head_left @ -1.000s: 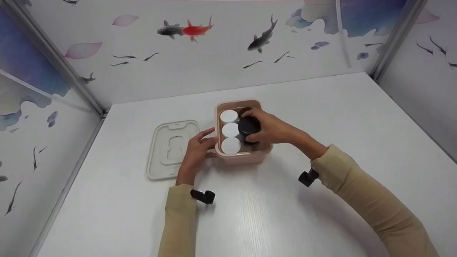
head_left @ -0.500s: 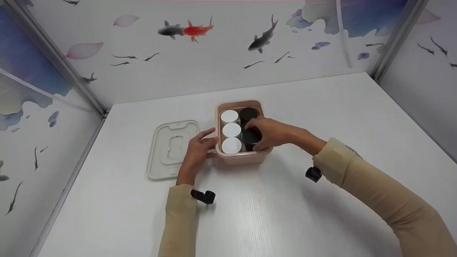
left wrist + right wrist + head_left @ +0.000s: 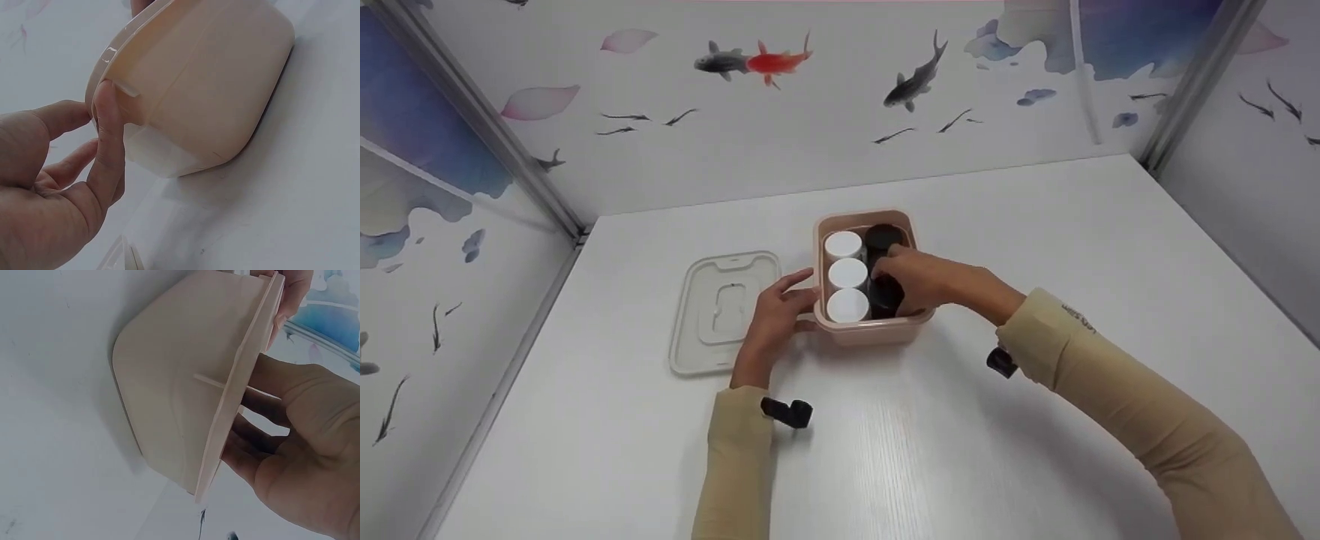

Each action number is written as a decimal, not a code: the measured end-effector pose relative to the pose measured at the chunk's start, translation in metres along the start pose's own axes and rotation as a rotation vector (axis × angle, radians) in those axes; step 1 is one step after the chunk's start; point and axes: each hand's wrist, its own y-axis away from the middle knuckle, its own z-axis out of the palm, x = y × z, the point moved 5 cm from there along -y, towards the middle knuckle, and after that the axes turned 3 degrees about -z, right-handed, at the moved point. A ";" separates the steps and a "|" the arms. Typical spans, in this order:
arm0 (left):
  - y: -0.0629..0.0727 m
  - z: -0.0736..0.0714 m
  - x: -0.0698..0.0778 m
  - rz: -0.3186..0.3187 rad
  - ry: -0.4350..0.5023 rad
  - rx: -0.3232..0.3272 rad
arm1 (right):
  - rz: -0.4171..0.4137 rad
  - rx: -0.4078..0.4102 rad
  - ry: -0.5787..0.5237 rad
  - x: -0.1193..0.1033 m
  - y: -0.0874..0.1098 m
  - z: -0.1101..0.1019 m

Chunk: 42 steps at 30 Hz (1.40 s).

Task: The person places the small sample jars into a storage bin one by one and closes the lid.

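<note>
A pink plastic bin (image 3: pixel 877 335) stands on the table in the head view. Along its left half are three round white lids (image 3: pixel 848 275) in a row. At the back right of the bin shows the dark top of a black cylindrical container (image 3: pixel 883 235). My right hand (image 3: pixel 926 279) reaches down into the front right of the bin, its thumb and fingers around another black cylindrical container (image 3: pixel 886 297), mostly covered by the hand. At the bin's left side my left hand (image 3: pixel 774 315) holds the rim, one fingertip under its edge in the left wrist view.
A pale, translucent rectangular lid (image 3: pixel 720 315) lies flat on the white table (image 3: pixel 840 465), left of the bin and partly behind the left hand. Printed panels (image 3: pixel 825 150) with fish and petals wall in the table at the back and both sides.
My right hand has moved toward the front of the bin and lower, taking the black container down into the front right. The back black top has come into sight. My left hand stays put.
</note>
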 end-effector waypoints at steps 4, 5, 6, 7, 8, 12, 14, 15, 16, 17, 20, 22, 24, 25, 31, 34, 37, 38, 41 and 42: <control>0.002 -0.002 0.000 0.004 -0.008 0.007 | -0.030 0.004 0.030 0.000 -0.001 0.001; 0.002 -0.002 0.001 0.007 -0.010 0.009 | -0.036 0.007 0.033 0.000 -0.001 0.001; 0.002 -0.003 0.001 0.008 -0.013 0.012 | -0.040 0.008 0.035 0.000 -0.001 0.001; 0.002 -0.004 0.001 0.010 -0.017 0.014 | -0.043 0.006 0.036 0.000 -0.001 0.002; 0.003 -0.004 0.001 0.010 -0.019 0.016 | -0.048 0.006 0.039 -0.001 -0.002 0.002; 0.003 -0.007 0.003 0.006 -0.024 0.019 | -0.066 0.014 0.051 -0.003 -0.002 0.001; 0.002 -0.008 0.005 0.014 -0.024 0.016 | -0.071 0.023 0.051 -0.003 -0.002 -0.001; 0.002 -0.008 0.006 0.018 -0.025 0.013 | -0.065 0.021 0.046 -0.003 -0.001 -0.002; 0.002 -0.008 0.007 0.020 -0.026 0.010 | -0.064 0.017 0.045 -0.003 -0.001 -0.003; 0.002 -0.008 0.008 0.019 -0.026 0.007 | -0.062 0.011 0.042 -0.003 0.000 -0.003; 0.003 -0.008 0.009 0.011 -0.033 0.011 | -0.045 -0.028 0.020 -0.002 0.001 -0.005; 0.005 -0.007 0.011 -0.004 -0.047 0.022 | -0.034 -0.049 -0.013 -0.001 0.002 -0.006; 0.007 -0.006 0.013 -0.022 -0.075 0.031 | -0.025 -0.049 -0.062 -0.001 0.003 -0.008; 0.008 -0.006 0.014 -0.034 -0.092 0.036 | -0.023 -0.039 -0.089 -0.001 0.004 -0.009; 0.014 -0.003 0.029 -0.069 -0.172 0.043 | -0.047 0.168 -0.294 -0.007 0.007 -0.015; 0.017 -0.004 0.036 -0.068 -0.205 0.048 | -0.039 0.281 -0.478 -0.014 0.009 -0.013; 0.020 -0.007 0.041 -0.055 -0.260 0.062 | -0.010 0.356 -0.678 -0.022 0.007 -0.006; 0.022 -0.009 0.043 -0.044 -0.282 0.073 | -0.006 0.372 -0.746 -0.026 0.007 -0.004; 0.029 -0.018 0.046 0.014 -0.362 0.100 | 0.002 0.390 -0.940 -0.040 0.003 0.005; 0.031 -0.022 0.048 0.037 -0.393 0.113 | -0.005 0.386 -0.999 -0.045 0.002 0.007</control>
